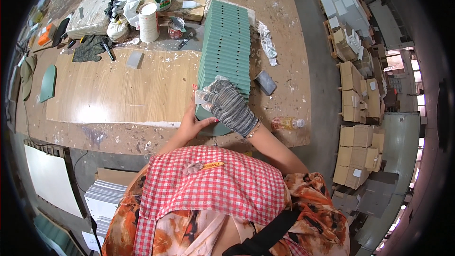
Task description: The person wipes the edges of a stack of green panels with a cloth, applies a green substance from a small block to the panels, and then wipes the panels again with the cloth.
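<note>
A long row of green panels, closely stacked with small dark holes along them, runs away from me on the table. At its near end my left hand, bare with red nails, grips the edge of a green panel, thumb on the near side. My right hand, in a grey striped knit glove, lies over the same end. Its fingers are closed on a small pale flat block against the panel's left side. The glove hides part of the panel.
A wood-grain board lies left of the row. Behind it stand a white tub, an open can and a dark glove. To the right are a dark grey block and a clear bottle. Cardboard boxes stand beyond the table.
</note>
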Tool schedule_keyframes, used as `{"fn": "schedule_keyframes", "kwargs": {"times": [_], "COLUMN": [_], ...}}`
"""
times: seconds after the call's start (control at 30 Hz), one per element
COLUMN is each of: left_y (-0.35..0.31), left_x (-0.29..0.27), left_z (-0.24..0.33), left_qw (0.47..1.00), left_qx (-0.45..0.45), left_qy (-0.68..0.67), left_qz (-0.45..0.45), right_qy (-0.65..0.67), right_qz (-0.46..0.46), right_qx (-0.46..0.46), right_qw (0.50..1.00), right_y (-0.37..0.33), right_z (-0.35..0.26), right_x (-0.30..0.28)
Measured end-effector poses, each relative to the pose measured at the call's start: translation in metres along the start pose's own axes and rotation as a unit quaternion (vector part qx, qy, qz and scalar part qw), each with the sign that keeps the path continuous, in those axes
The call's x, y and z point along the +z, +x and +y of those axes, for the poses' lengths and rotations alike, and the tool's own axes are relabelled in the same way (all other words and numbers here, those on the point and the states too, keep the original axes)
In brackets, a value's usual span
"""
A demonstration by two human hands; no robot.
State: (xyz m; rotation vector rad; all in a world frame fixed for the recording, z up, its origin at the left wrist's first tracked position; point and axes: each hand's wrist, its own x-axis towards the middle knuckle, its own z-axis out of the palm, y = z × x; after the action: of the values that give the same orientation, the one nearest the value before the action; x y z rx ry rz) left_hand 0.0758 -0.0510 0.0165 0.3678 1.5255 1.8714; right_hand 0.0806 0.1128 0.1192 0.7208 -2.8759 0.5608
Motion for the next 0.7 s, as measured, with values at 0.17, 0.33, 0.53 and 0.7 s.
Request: {"fn": "schedule_keyframes", "kwargs": {"times": [0.17, 0.33, 0.53, 0.7], "left_y": [0.004, 0.007, 0.007, 0.007], "left_x": [0.003, 0.002, 0.002, 0.002], "left_z": [-0.004, -0.009, -0.013, -0.014], "left_qw": [0.994, 0.983, 0.991, 0.990], "left_qx": [0.077, 0.142, 0.084, 0.109], "left_qy": [0.075, 0.106, 0.100, 0.086], "left_qz": [0.034, 0.043, 0.034, 0.037], "right_qy": [-0.033, -0.039, -0.048, -0.069], "right_qz": [0.027, 0.023, 0.042, 0.060], "right_qx": [0.024, 0.066, 0.123, 0.148], "right_qw": [0.999, 0.997, 0.990, 0.985], "right_y": [-0.014, -0.037, -0.074, -0.102], "right_z": [0.001, 0.002, 0.011, 0.017], "right_x": [-0.009, -0.027, -0.043, -0.051]}}
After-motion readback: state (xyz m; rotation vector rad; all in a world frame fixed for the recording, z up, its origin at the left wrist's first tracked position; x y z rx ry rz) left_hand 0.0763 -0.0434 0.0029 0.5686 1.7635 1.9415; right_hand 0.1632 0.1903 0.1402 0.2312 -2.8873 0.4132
